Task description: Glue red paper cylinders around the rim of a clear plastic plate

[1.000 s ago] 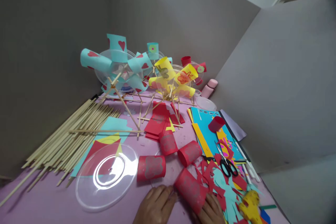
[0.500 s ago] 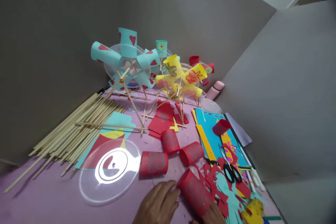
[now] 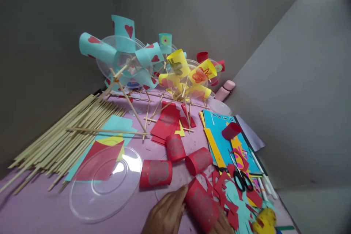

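My left hand (image 3: 166, 214) rests at the bottom edge, its fingertips touching the near end of a red paper tube (image 3: 201, 204). My right hand (image 3: 222, 225) is mostly out of frame and presses the same tube's other side. Three more red tubes lie just beyond: one (image 3: 155, 173) to the left, one (image 3: 175, 147) and one (image 3: 199, 160) further back. A clear plastic plate (image 3: 105, 182) sits left of my left hand.
A pile of wooden sticks (image 3: 63, 140) lies at the left. Paper-and-stick pinwheel models in teal (image 3: 123, 56) and yellow (image 3: 186, 75) stand at the back. Coloured paper sheets (image 3: 219, 137), black-handled scissors (image 3: 241, 181), paper scraps and a yellow glue gun (image 3: 263, 221) crowd the right side.
The view shifted slightly. My left hand slid closer against the red tube's end, and my right hand dropped further out of the frame.
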`<state>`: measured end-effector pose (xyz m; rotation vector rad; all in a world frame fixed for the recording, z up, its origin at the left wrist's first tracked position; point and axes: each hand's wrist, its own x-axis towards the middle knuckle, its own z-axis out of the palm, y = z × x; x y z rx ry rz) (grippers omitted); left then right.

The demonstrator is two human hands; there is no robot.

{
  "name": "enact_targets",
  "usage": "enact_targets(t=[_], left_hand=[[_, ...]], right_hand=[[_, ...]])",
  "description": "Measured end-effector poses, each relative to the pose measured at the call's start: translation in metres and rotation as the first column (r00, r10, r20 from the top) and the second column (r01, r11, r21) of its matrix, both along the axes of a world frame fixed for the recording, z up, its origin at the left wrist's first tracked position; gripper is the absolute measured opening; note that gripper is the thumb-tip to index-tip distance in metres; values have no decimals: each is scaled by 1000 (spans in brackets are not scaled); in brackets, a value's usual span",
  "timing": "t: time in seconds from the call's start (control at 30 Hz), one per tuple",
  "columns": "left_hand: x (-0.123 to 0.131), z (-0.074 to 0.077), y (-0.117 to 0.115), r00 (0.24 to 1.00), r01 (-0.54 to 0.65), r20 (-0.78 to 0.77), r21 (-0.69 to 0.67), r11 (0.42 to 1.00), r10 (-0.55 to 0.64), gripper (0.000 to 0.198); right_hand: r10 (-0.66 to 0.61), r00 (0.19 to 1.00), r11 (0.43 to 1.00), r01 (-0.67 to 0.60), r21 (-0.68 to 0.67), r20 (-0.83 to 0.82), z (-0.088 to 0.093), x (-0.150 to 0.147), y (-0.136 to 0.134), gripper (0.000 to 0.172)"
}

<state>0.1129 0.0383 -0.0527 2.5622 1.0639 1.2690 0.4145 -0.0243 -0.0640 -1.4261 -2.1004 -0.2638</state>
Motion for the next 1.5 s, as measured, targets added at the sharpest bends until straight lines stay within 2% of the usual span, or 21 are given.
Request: enact_targets(t=[0.17, 0.23, 0.37, 0.6, 0.93, 1.07, 1.23, 1.37, 1.43, 1.5], left_hand=[[1, 2, 1, 999, 33, 16, -10, 999, -33, 49], [0, 3, 2, 998, 50, 23, -8, 999, -50, 48], [-2, 8, 4, 996, 68, 68, -41, 997, -65, 43], [-1, 13, 4, 974, 55, 225, -177, 983, -14, 28], [3, 16, 4, 978, 44, 209, -181, 982, -5, 29], [-4, 17, 0, 988, 32, 152, -89, 995, -18, 28], [-20, 11, -8, 999, 35, -47, 158, 987, -27, 22], [-20, -3, -9, 982, 11, -186, 261, 965, 39, 24], [-15, -15, -8, 986, -30, -151, 277, 960, 74, 29], [-11, -27, -8, 992, -118, -13, 263, 957, 126, 37]], right_hand=[[55, 998, 998, -55, 18, -5, 4, 3, 13, 21], [63, 998, 998, -62, 29, -7, 6, 0, 17, 24], [40, 999, 997, -39, 61, -18, 11, -11, 16, 26], [-24, 998, 995, 29, 98, -54, 18, -18, 10, 23], [23, 998, 993, -15, 120, -58, 18, -15, 15, 24], [62, 997, 992, -57, 110, -44, 13, -19, 17, 25], [84, 996, 990, -82, 117, -14, -6, -24, 17, 30], [104, 995, 976, -101, 192, -6, -14, 8, 16, 29], [116, 993, 964, -110, 240, -8, -17, 31, 16, 24], [120, 993, 955, -112, 276, -11, -20, 50, 16, 22]])
